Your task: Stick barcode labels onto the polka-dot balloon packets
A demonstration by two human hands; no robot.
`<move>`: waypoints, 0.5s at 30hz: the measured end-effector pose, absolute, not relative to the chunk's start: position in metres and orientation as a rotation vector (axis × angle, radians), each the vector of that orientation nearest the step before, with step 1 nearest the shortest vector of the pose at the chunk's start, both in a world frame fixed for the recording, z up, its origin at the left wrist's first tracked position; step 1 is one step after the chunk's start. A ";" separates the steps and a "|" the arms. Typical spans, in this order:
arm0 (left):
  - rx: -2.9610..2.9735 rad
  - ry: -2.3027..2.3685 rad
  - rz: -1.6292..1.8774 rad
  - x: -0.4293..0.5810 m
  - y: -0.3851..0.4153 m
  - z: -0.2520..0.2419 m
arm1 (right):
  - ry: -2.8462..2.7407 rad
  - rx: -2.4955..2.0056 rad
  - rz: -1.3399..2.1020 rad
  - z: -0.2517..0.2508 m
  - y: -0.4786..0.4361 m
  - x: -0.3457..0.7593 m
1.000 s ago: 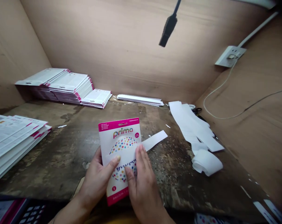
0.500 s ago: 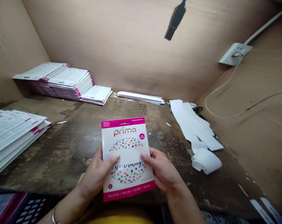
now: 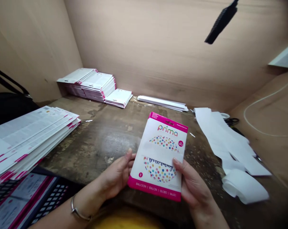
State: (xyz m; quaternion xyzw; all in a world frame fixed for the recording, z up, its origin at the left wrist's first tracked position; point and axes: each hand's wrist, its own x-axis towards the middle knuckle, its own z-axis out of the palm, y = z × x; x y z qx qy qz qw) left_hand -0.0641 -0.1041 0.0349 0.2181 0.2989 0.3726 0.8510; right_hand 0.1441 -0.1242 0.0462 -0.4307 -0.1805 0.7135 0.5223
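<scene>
A flat balloon packet (image 3: 161, 146) with pink top and bottom bands is tilted over the table. A plain white band crosses the dotted balloon printed on its front. My right hand (image 3: 193, 184) grips its right edge, thumb on the front and fingers behind. My left hand (image 3: 117, 175) is at the packet's lower left edge, thumb raised off the front and fingers loosely apart. Its fingertips are partly hidden by the packet, so I cannot tell whether they touch it.
Stacked white and pink packets lie at the left (image 3: 39, 127) and against the back wall (image 3: 91, 84). Folded white strips (image 3: 161, 103) lie along that wall. A loose paper roll (image 3: 246, 186) and scissors (image 3: 233, 121) are at the right. A black basket (image 3: 48, 198) holds packets below.
My left thumb has come off the packet's front and that hand has loosened. The packet has tilted clockwise in my right hand. The view has turned left.
</scene>
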 end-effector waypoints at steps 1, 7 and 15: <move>0.422 0.608 0.759 -0.063 -0.105 0.035 | -0.421 -1.039 1.732 0.044 -0.125 0.144; 0.320 0.922 1.024 -0.053 -0.101 0.027 | -0.282 -1.047 1.849 0.028 -0.128 0.138; 1.238 1.381 1.120 -0.077 -0.087 0.025 | -0.318 -1.109 1.805 0.025 -0.120 0.132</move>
